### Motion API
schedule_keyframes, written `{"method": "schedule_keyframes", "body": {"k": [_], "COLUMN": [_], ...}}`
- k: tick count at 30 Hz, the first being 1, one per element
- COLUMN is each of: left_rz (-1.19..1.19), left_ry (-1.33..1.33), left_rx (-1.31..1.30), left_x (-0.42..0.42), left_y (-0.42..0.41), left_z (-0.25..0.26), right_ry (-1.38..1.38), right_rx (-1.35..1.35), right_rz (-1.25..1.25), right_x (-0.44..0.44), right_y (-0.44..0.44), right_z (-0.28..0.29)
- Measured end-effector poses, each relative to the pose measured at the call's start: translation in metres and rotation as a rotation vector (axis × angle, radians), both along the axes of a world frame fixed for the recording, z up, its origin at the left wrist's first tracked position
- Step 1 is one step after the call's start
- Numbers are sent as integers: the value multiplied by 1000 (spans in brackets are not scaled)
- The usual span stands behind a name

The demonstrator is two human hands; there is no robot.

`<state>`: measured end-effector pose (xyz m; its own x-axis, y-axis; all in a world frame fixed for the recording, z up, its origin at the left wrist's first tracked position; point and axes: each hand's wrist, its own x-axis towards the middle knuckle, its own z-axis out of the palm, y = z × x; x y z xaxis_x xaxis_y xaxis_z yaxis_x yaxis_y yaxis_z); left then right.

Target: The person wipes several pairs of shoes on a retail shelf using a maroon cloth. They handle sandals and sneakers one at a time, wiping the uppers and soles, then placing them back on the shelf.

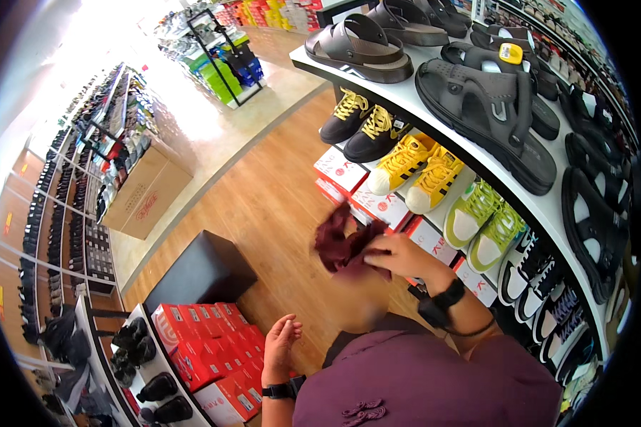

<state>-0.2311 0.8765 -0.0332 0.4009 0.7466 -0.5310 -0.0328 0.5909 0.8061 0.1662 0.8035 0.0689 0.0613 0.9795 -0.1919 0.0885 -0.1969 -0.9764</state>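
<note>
My right hand [398, 256] grips a dark maroon cloth [339, 245], which hangs loosely and is partly motion-blurred beside the shoe shelf. A black strap with a dark device [440, 304] is on that wrist. My left hand [284, 339] hangs over the wood floor with loosely curled fingers, and I see nothing in it. Nearest to it are stacked red shoe boxes [213, 341]. Yellow sneakers [427, 171] and black sneakers with yellow laces [366, 125] stand on the lower shelf just beyond the cloth. A blurred patch hides what lies below the cloth.
Dark sandals [475, 107] cover the white upper shelf [534, 181] on the right. White-and-red shoe boxes [379, 200] sit under the sneakers. A black padded stool [203, 272] stands on the wood floor [267, 187]. Farther left is a large cardboard box [149, 197].
</note>
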Motion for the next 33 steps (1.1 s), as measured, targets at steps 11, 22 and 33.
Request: {"method": "schedule_keyframes", "body": {"k": [11, 22, 33], "left_rz": [36, -164, -60], "left_ry": [55, 9, 27], "left_rx": [-57, -1, 3], "left_x": [20, 42, -10], "left_y": [122, 324, 508], "left_z": [-2, -18, -31], "right_ry": [-314, -1104, -1330], "right_rx": [728, 541, 403], "right_rz": [-669, -862, -1086], "right_x": [24, 40, 55], "right_y": [101, 262, 431], "right_z": [95, 93, 93]}}
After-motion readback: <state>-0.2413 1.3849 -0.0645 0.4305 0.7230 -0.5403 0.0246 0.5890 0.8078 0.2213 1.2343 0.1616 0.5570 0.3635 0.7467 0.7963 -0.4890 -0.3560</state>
